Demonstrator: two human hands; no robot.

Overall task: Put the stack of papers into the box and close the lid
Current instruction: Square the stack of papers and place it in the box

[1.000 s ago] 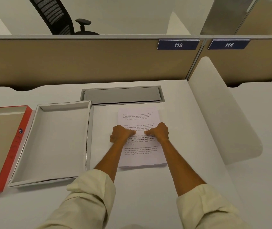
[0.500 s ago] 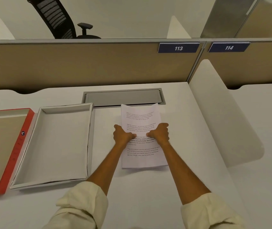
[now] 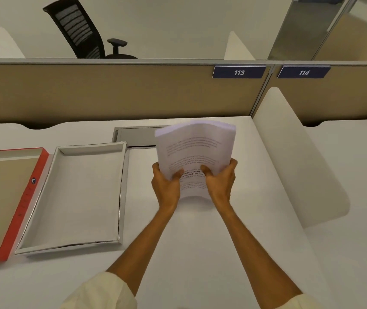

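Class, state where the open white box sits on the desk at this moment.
In the head view the open white box sits left of centre on the desk, between the red lid on its left and the held stack of papers on its right.

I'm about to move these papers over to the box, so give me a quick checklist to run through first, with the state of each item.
1. Both hands grip the white printed stack of papers: ok. The left hand and right hand hold its lower part, thumbs on top.
2. Stack lifted off the white desk: ok.
3. Stack flat and squared: not ok. It bows, and the top edge fans.
4. Shallow white cardboard box open and empty: ok.
5. Path leftward to the box free: ok.
6. Red-edged lid within reach: ok. It lies inside-up, left of the box.
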